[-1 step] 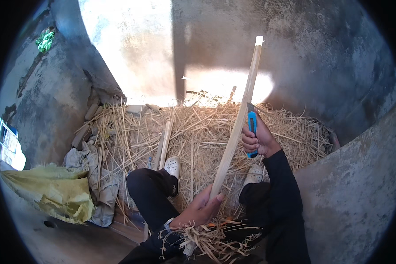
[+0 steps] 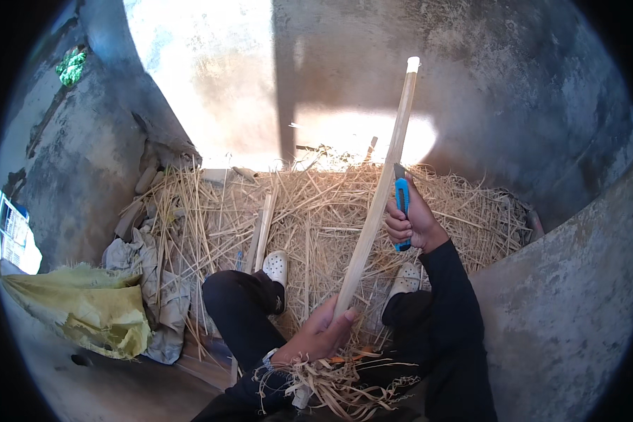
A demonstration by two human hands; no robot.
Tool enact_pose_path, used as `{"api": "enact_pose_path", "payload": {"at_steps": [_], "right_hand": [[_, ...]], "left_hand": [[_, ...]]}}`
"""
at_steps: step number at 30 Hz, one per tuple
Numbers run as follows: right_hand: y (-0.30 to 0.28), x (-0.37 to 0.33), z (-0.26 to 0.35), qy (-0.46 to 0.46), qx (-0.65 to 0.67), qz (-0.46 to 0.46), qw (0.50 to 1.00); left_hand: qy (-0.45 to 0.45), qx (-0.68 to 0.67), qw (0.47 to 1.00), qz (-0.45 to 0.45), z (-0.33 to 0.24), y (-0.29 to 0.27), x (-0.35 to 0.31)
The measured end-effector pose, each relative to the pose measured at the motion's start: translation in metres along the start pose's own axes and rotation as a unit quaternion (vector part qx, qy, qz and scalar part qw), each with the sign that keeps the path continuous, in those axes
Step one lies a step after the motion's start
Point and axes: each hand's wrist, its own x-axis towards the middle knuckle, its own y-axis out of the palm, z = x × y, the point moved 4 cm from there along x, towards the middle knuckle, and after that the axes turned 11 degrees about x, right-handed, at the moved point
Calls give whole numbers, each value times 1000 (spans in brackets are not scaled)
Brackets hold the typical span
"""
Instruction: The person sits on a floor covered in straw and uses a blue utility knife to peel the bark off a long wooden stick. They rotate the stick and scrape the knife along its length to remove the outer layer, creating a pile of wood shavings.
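A long pale strip of split bamboo or wood (image 2: 374,211) slants up and away to the right, its far end lit white. My left hand (image 2: 319,333) is closed round its near end, above my lap. In my right hand (image 2: 416,221) is a blue box cutter (image 2: 402,204), gripped upright with its blade out at the top. The blade lies close beside the strip's right edge, and I cannot tell whether they touch. Curled shavings (image 2: 330,387) are heaped on my lap below the left hand.
Straw-like shavings (image 2: 316,225) cover the ground around my clogs. Two flat wooden slats (image 2: 262,235) lie near the left foot. A yellow-green torn sack (image 2: 84,302) and a grey cloth (image 2: 163,316) are at the left. Concrete walls (image 2: 513,84) stand ahead and to the right.
The strip and the right hand with the box cutter have shifted very slightly left. Both grips stay the same.
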Motion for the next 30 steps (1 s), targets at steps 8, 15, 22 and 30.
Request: {"api": "enact_pose_path", "payload": {"at_steps": [8, 15, 22, 30], "right_hand": [[59, -20, -33, -351, -569, -42, 742], [81, -31, -52, -382, -688, -37, 616], [72, -27, -53, -350, -700, -88, 616], [52, -11, -33, -397, -721, -140, 551]], "left_hand": [[37, -212, 976, 17, -2, -30, 15], [-25, -329, 942, 66, -10, -28, 7], [12, -200, 980, 8, -11, -28, 4], [-26, -115, 993, 15, -2, -32, 4]]}}
